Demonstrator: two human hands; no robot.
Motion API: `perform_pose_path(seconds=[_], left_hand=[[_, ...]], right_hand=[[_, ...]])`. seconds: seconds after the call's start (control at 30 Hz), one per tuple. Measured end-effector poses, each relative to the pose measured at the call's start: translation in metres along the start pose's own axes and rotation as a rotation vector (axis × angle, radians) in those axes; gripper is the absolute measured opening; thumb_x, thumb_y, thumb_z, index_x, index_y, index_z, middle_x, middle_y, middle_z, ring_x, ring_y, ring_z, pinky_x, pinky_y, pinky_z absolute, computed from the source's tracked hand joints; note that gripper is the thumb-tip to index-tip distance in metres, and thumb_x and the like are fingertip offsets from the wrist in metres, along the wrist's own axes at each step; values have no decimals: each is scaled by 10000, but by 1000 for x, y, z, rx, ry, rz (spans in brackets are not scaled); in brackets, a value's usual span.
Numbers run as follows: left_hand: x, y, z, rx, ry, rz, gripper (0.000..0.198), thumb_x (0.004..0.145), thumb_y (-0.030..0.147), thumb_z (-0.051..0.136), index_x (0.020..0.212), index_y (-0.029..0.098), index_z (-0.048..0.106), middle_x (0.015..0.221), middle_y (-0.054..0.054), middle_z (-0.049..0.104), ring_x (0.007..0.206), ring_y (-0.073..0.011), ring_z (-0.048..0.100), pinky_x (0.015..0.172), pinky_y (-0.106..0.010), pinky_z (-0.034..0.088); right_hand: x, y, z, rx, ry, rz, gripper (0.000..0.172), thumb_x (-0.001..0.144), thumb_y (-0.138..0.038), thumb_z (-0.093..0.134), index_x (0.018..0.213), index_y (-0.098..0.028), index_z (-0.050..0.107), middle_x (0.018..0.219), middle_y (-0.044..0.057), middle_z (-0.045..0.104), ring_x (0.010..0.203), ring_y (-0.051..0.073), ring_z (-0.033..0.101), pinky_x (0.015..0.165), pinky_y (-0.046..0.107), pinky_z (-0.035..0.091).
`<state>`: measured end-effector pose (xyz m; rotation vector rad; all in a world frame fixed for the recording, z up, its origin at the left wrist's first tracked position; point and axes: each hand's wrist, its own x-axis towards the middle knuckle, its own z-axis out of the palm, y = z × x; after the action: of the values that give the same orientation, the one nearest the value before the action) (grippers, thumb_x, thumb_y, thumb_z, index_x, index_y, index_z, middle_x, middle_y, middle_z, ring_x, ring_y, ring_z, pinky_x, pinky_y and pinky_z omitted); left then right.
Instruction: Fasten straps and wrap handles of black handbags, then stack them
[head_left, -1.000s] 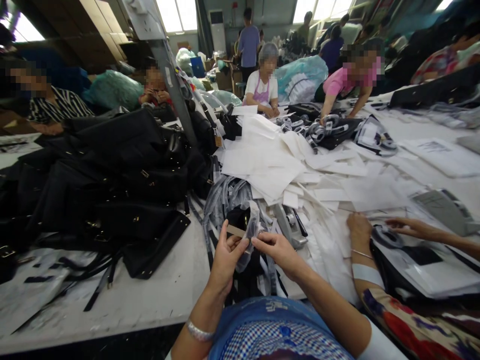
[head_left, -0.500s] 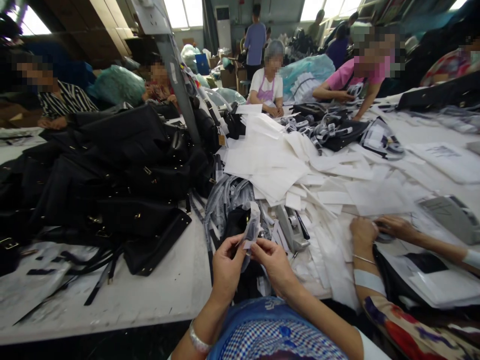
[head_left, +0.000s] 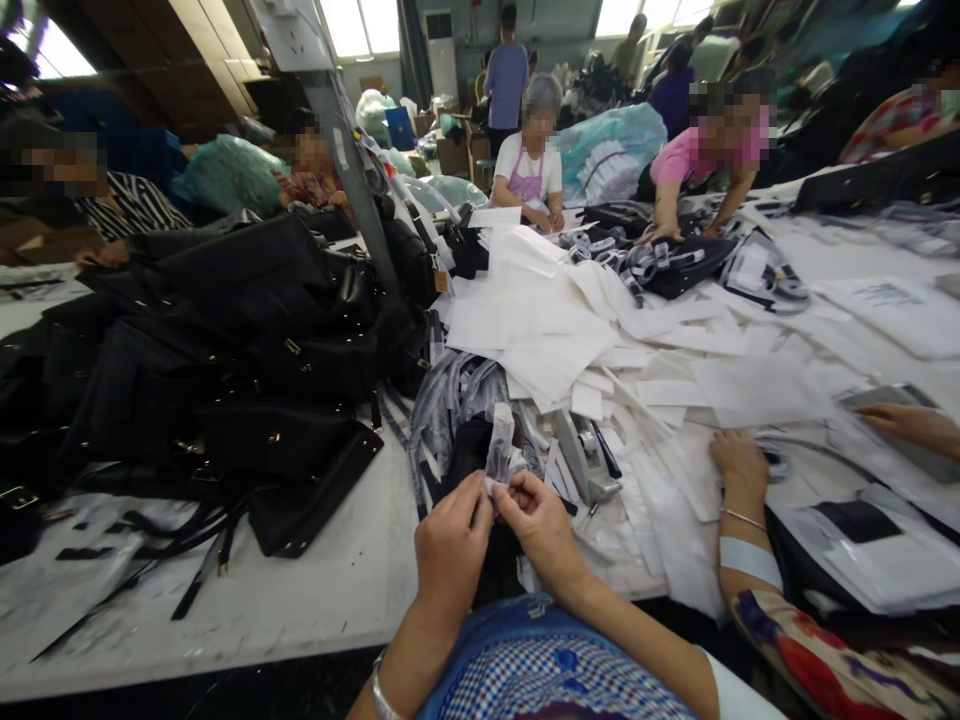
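My left hand (head_left: 448, 545) and my right hand (head_left: 538, 525) meet close in front of me, both pinched on a small clear plastic wrapper (head_left: 499, 447) that sticks up between the fingertips. Under my hands lies a black strap (head_left: 474, 450) among grey wrapped straps (head_left: 450, 400). A tape dispenser (head_left: 581, 462) lies just right of my hands on the white table (head_left: 300, 590).
A heap of black handbags (head_left: 225, 370) fills the left. White paper sheets (head_left: 555, 330) are piled in the middle. A co-worker's hand (head_left: 739, 465) and flowered sleeve (head_left: 825, 660) are at my right. Several other people sit round the far side.
My hands have drawn closer to my body and closed tighter on the wrapper; the tan card seen earlier is out of sight. The co-worker's far hand moved right.
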<state>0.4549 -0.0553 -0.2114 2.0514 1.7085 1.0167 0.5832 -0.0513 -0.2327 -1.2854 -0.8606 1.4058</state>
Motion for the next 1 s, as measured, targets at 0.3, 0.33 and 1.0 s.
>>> perform_pose_path(seconds=[0.3, 0.33, 1.0], left_hand=[[-12, 11, 14, 219, -115, 6, 477, 954, 92, 357, 1407, 53, 499, 1419, -229, 525, 1296, -320, 540, 1044, -429, 479], [-13, 10, 14, 197, -122, -5, 485, 950, 91, 343, 1407, 47, 499, 1433, -234, 506, 1318, -327, 516, 1062, -448, 461], [11, -21, 8, -760, -213, -749, 641, 569, 520, 860, 1081, 201, 644, 1143, -90, 729, 1212, -347, 603, 1050, -437, 494]], right_hand=[[-2, -2, 1, 4, -25, -27, 295, 830, -481, 710, 885, -198, 649, 783, 31, 682, 757, 211, 659, 704, 311, 511], [-2, -2, 0, -4, -22, -39, 295, 829, -480, 712, 905, -201, 656, 806, 37, 692, 774, 217, 665, 713, 317, 516], [58, 19, -119, -530, 127, -65, 378, 948, -465, 502, 1081, -211, 748, 1192, 87, 704, 1204, 268, 582, 1106, 416, 354]])
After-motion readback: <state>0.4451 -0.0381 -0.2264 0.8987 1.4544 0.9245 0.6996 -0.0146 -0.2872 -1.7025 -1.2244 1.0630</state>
